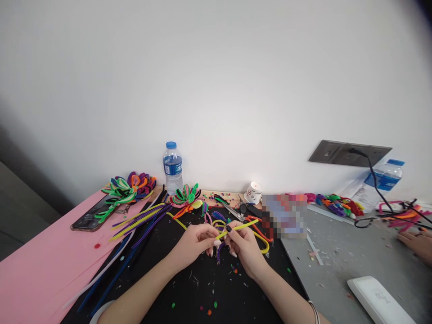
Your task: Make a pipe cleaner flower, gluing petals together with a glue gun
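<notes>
A yellow pipe cleaner (248, 224) is pinched between the fingers of both hands over the black mat (189, 288). My left hand (199, 239) grips its lower left end, thumb against fingers. My right hand (243, 245) holds it further along, with the free end sticking out to the upper right. Just behind the fingers lie looped purple and yellow pipe cleaners (219, 220), partly hidden by the hands. To the left of my left hand is a bundle of yellow and purple pipe cleaners (141, 219).
Behind stand a water bottle (173, 168), a pipe-cleaner flower (187, 198) and a paper cup (253, 192). Scissors (232, 210) lie near them. At left, a phone (91, 216) rests under more flowers (131, 186). Another person's hand (418, 243) is at right, beyond a white case (380, 297).
</notes>
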